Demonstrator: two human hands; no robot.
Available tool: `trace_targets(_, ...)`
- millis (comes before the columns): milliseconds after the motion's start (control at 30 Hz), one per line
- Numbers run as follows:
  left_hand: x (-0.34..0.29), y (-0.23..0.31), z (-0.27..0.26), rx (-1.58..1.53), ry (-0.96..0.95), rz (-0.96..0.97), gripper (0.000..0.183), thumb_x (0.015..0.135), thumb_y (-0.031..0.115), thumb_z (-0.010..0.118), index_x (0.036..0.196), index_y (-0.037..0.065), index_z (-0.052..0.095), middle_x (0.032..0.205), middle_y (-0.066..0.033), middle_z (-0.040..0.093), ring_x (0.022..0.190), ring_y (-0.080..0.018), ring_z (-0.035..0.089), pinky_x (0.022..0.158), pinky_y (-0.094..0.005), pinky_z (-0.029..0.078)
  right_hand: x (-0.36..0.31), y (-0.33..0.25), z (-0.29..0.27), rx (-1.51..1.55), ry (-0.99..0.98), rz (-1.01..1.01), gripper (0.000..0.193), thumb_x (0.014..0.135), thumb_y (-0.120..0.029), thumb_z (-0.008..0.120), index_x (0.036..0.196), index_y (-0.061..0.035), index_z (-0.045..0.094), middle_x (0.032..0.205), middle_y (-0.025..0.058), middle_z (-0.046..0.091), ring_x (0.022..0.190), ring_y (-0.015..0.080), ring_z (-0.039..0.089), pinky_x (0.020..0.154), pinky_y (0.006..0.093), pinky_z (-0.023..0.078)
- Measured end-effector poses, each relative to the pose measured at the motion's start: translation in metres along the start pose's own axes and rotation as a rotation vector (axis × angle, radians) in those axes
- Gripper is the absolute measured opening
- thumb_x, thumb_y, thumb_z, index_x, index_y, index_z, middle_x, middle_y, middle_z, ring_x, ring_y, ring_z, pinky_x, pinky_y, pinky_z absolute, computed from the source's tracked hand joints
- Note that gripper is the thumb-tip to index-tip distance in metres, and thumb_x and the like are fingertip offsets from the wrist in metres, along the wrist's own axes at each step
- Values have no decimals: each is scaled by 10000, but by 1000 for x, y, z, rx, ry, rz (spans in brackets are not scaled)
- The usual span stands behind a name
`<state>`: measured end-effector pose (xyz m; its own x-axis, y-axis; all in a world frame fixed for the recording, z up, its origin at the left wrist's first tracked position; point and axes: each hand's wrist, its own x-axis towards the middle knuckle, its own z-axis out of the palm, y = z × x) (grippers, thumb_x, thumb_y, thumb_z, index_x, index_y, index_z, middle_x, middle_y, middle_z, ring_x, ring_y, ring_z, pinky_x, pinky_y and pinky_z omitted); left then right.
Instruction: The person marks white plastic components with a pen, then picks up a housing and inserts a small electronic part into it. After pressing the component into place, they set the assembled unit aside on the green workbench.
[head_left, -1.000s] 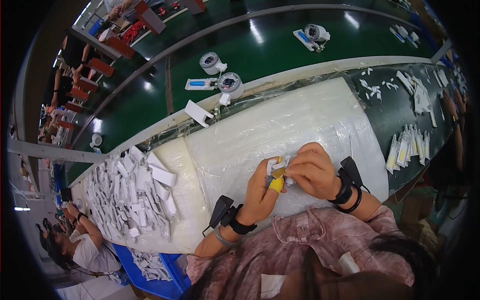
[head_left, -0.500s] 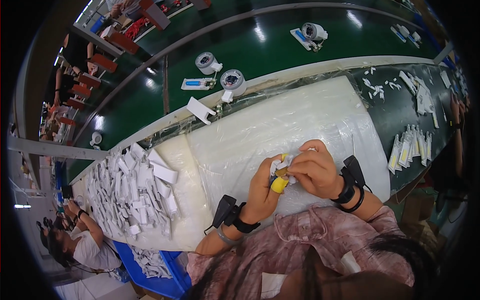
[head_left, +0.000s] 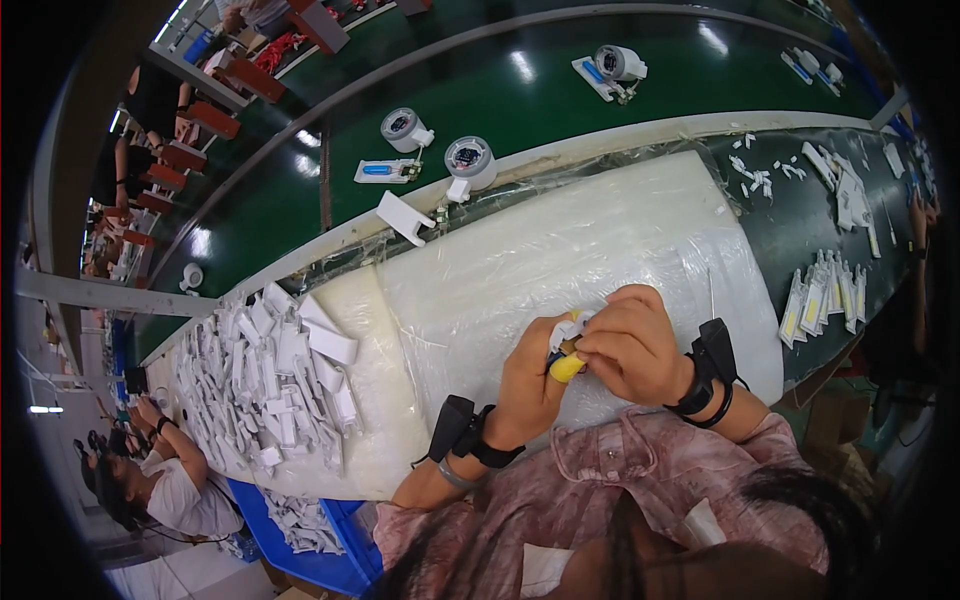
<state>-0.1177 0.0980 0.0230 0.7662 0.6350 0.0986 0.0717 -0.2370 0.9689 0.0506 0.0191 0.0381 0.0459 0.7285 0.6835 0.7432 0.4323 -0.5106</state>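
My left hand (head_left: 530,378) is closed round a small white plastic part (head_left: 563,334), just above the foam-wrapped work surface. Yellow coverings sit on its thumb (head_left: 567,367) and on another fingertip. The fingers of my right hand (head_left: 637,345) are pinched together against the same part from the right side. A small brownish-dark piece shows between the fingertips, but its kind is too hidden to tell. Beyond my right hand, a thin screwdriver-like rod (head_left: 711,293) lies on the plastic-covered padding (head_left: 540,255).
White plastic housings (head_left: 270,375) lie heaped at the left, above a blue bin (head_left: 300,565) of similar parts. Strips with yellow panels (head_left: 825,295) lie at the right. Round grey units (head_left: 470,160) stand on the green conveyor (head_left: 480,75). A co-worker (head_left: 165,485) sits at the far left.
My hands have shifted slightly right, and the right fingers have closed in further over the small part. The units on the conveyor have moved a little left.
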Motion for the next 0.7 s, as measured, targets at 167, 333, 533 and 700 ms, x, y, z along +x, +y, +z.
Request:
trace_targets(167,2,4,2,-94,-33,-66,315,1024,141,497,1293,-24,499,904,-32,575,679,-78,528,591,-221,446,0,7,-1,1,13,-55,266,668,1,766,909,-49,667,888,74,654,766,229,636,829,407,505)
trace_targets(333,2,1,4,-141,-40,-89,312,1030,136,484,1297,-26,497,925,-35,571,679,-73,530,585,-223,444,2,14,-5,55,-7,-104,249,677,11,754,906,-36,668,856,73,652,719,224,633,818,398,526)
trace_targets(533,1,3,7,-172,-38,-115,308,1029,128,489,1294,-28,504,902,-33,571,682,-73,532,572,-215,440,-2,12,-3,66,17,-72,232,690,19,758,891,-41,658,834,69,639,703,217,630,862,420,530)
trace_targets(700,1,2,11,-243,-26,-135,288,1027,122,499,1278,-18,527,860,-33,575,649,-77,527,547,-219,431,-3,12,-1,72,41,-43,221,699,34,756,876,-44,649,809,64,623,699,217,621,896,452,532)
